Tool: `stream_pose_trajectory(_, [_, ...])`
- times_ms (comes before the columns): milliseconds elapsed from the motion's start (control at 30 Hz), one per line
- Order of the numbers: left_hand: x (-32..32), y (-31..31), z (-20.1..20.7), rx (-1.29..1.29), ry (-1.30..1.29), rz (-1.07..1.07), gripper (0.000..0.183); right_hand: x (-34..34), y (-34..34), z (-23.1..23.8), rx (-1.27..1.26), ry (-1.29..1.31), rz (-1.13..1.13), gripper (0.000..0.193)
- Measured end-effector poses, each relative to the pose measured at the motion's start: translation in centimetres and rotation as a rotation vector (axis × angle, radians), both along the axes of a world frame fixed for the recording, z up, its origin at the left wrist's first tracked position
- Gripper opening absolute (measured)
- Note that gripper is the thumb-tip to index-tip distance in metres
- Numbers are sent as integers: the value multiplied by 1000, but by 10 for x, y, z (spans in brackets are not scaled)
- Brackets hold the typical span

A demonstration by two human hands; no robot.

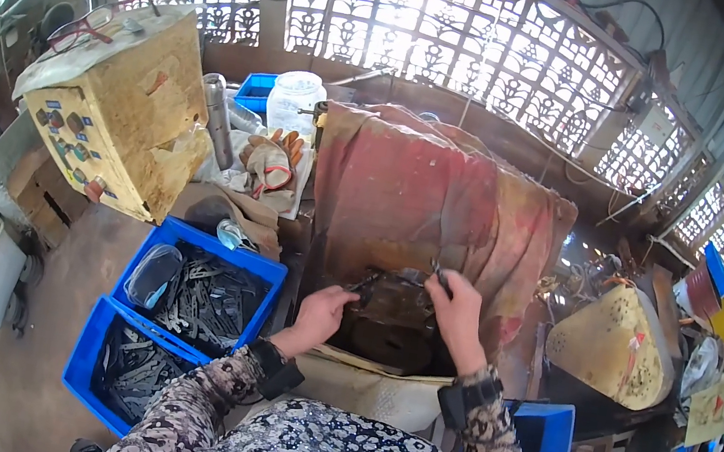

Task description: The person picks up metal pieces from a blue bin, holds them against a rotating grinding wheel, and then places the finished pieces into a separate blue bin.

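My left hand [318, 319] is closed in a pinch at the left side of a dark machine recess, close to a small dark metal part. What lies between its fingertips is too small to name. Across the recess, my right hand [459, 317] pinches a small dark piece [436, 271] whose kind I cannot make out. Between the two hands is a brown, grimy work surface [391, 336] with a round dark form low in it. A stained red-brown cloth [407, 186] drapes over the machine just beyond my hands.
To my left stand two blue bins, one [275, 277] behind the other [83, 361], both with dark flat metal pieces. A yellowed control box [127, 110] rises beyond them. Gloves [271, 168] lie near a white jug [295, 100]. Another blue bin [556, 450] stands right.
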State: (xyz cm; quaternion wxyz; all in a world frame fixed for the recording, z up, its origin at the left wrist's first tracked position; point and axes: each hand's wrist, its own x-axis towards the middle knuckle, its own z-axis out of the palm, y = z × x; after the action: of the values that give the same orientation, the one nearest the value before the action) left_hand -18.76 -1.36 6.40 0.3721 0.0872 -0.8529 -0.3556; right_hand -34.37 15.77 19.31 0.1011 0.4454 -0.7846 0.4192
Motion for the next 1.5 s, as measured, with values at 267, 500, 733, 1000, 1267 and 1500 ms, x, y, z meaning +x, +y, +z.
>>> stream_pose_trajectory(267, [-46,-18,-13,-265,-322,54,40,74,82,-20,127,-75,147,17])
stream_pose_trajectory(500, [-62,-11,-40,-378,-532,-134,20,83,115,-47,215,-70,291,23])
stream_pose_trajectory(733, [-57,-18,-38,-473,-551,-260,12,97,130,-61,322,-133,367,22])
stream_pose_trajectory(1000, [-61,-7,-65,-515,-736,-319,14,116,141,-70,384,-217,406,22])
stream_pose_trajectory(1267, [-84,-13,-77,-479,-681,-245,13,54,133,-71,247,-661,209,32])
stream_pose_trajectory(1500, [-96,2,-71,-449,-791,-291,21,30,120,-76,-144,-1359,129,30])
